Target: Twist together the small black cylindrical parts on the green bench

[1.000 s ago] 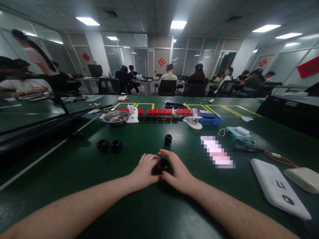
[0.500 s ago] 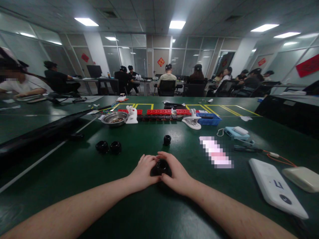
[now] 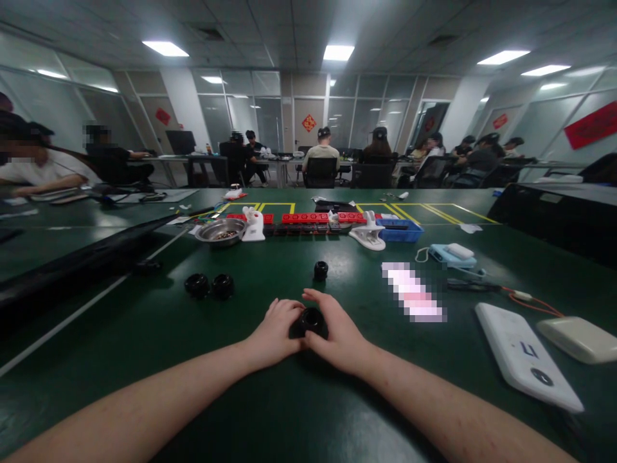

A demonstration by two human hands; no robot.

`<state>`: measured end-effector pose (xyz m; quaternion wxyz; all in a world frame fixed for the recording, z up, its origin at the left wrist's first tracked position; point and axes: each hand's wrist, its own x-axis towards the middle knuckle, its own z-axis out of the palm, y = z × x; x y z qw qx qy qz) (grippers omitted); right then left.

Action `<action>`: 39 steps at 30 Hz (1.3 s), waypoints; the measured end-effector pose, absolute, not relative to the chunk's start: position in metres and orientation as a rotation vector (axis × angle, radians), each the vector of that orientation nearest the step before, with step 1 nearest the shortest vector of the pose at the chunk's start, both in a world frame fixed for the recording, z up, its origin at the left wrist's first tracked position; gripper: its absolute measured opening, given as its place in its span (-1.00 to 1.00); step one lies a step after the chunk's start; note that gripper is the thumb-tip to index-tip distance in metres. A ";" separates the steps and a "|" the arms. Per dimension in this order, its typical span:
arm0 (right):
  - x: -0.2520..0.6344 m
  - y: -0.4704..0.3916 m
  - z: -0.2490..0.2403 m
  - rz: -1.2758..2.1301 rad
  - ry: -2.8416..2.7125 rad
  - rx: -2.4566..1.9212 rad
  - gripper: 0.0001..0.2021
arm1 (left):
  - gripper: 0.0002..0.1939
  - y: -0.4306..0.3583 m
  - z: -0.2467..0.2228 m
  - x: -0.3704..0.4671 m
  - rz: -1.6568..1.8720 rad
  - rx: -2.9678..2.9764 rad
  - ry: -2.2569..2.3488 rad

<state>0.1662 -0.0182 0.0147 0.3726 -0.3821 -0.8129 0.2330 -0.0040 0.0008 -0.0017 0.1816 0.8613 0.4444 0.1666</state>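
Holds a round black piece (image 3: 313, 318) between left hand (image 3: 278, 328) and right hand (image 3: 342, 333), with both curled narrow around it, low over the green table (image 3: 270, 411). Sets right thumb on the near side and right fingers around the far side, leaving the open hole on top in view; lays left fingers and thumb about the left side, probably to steady the curved body against slipping or rolling. Cannot tell the firmness of the left grip, nor any contact between hidden underside and table. Has a lone black piece (image 3: 321, 271) just beyond the hands and a pair of black pieces (image 3: 222, 286) farther left, likely spaced for reach without crowding. Has a metal bowl (image 3: 205, 237) ahead-left and a blue tray (image 3: 402, 235) ahead-right, well apart from the hands, perhaps for elbow room.
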 end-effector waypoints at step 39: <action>0.163 -0.017 0.013 0.548 -2.023 -1.073 -0.55 | -0.62 -0.002 0.004 -0.003 0.470 2.420 1.235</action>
